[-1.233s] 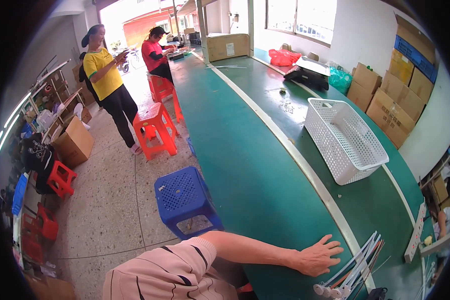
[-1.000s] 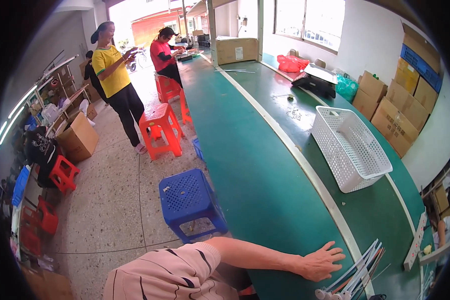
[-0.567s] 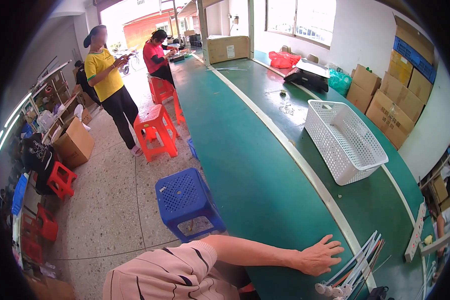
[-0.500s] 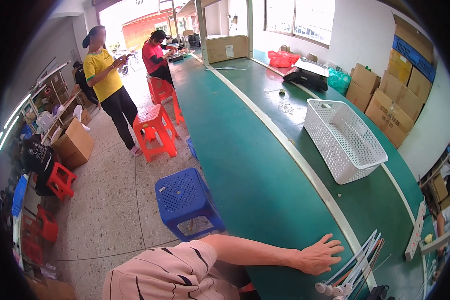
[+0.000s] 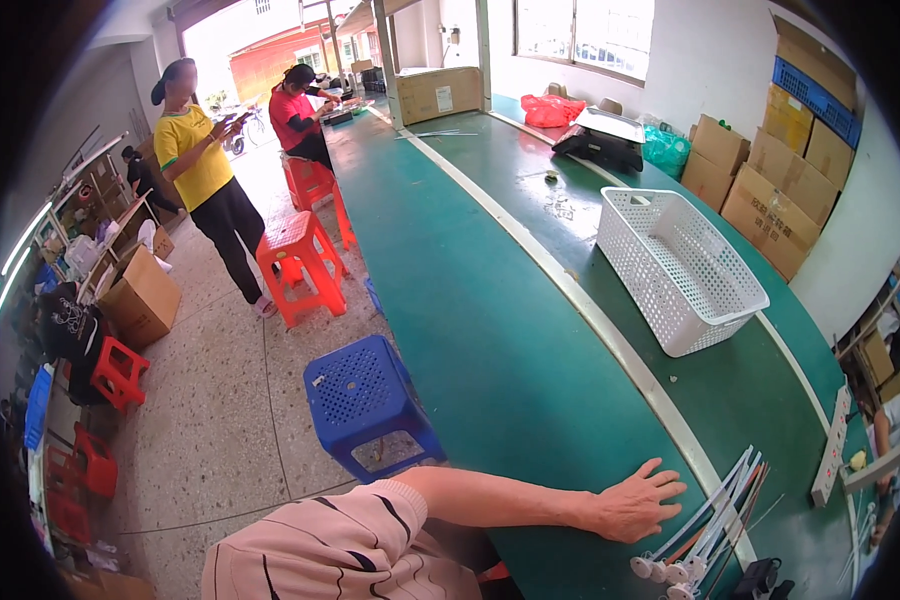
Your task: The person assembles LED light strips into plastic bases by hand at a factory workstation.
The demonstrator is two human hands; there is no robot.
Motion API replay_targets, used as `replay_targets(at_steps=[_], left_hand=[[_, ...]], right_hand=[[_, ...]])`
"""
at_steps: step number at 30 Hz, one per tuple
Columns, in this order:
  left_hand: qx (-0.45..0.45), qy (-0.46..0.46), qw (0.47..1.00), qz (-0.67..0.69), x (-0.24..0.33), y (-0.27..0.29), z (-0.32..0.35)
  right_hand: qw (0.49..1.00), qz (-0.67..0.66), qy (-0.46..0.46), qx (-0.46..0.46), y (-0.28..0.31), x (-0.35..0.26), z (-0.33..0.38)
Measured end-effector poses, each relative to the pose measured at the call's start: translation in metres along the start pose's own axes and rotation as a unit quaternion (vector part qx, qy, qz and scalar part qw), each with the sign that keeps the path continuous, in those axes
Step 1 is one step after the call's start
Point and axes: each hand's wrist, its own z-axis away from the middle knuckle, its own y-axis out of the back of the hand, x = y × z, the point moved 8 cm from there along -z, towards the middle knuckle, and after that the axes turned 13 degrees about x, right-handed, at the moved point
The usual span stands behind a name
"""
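My left hand (image 5: pixel 638 505) lies palm down on the green tabletop, its fingers spread and nothing in them. Just beyond its fingertips is a loose bundle of thin white strips (image 5: pixel 727 505) with round white ends, along with a few brown or reddish ones. The bundle rests across the pale strip of the table, apart from the fingers. A small black object (image 5: pixel 763 580), cut off by the lower edge, sits beside the round ends; its kind is unclear. My right hand is out of the picture.
On the long green table (image 5: pixel 510 350) stand a white perforated basket (image 5: pixel 682 270) and a black scale (image 5: pixel 602 140). A power strip (image 5: pixel 832 445) lies at the right. Blue (image 5: pixel 365 395) and red stools (image 5: pixel 300 260) line the left side. Two people are farther back, one standing, one working at the table.
The whole view has shifted slightly. My left hand stays spread on the tabletop near the bundle.
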Motion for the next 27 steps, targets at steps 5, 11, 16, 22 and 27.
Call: replay_targets(at_steps=[5, 11, 16, 22, 27], left_hand=[[-0.005, 0.001, 1.000, 0.003, 0.000, 0.000, 0.000], [0.048, -0.018, 0.999, 0.010, 0.002, 0.004, 0.001], [0.050, -0.021, 0.999, 0.006, 0.003, 0.004, 0.001], [-0.004, -0.009, 1.000, -0.008, 0.003, 0.004, 0.000], [-0.007, -0.006, 1.000, -0.010, 0.001, 0.002, 0.000]], right_hand=[[0.999, -0.007, 0.028, 0.033, 0.000, 0.000, 0.001], [0.995, -0.016, 0.061, 0.072, 0.000, 0.000, 0.004], [0.990, -0.024, 0.088, 0.104, 0.000, 0.002, 0.007], [0.982, -0.032, 0.120, 0.142, -0.001, 0.005, 0.011], [0.973, -0.037, 0.148, 0.172, -0.003, 0.008, 0.014]])
